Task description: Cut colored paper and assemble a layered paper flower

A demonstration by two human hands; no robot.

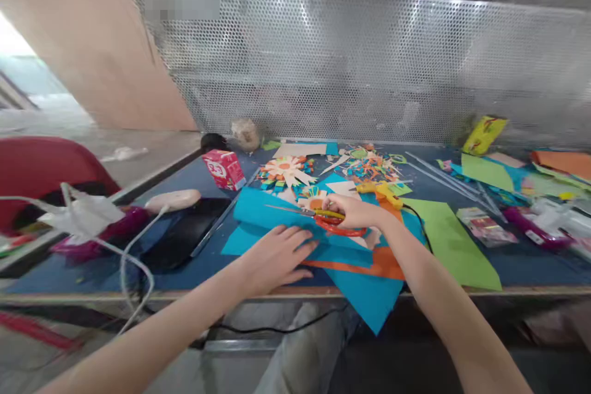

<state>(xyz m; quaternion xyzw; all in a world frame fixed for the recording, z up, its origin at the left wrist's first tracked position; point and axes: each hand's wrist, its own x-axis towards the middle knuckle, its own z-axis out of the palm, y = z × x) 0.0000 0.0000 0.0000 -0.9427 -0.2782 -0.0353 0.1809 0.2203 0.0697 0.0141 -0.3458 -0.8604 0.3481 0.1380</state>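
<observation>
My right hand (353,210) grips a pair of scissors (330,221) by the red and yellow handles, with the blades pointing left over a blue paper sheet (258,209). The sheet curls up along its far side. Flat on the near part of this paper, my left hand (277,258) lies with its fingers stretched toward the scissors. Under the blue sheet an orange sheet (390,263) shows at the right. Just beyond my hands sit paper flowers (284,167) with cream petals and orange centres. A yellow glue gun (381,192) lies past my right wrist.
Coloured paper scraps (369,166) are heaped at the back. Left are a pink box (224,169), a black phone (184,234) and a white power strip with cables (78,215). Green paper (452,240) lies right. A perforated metal panel (346,68) bounds the table behind.
</observation>
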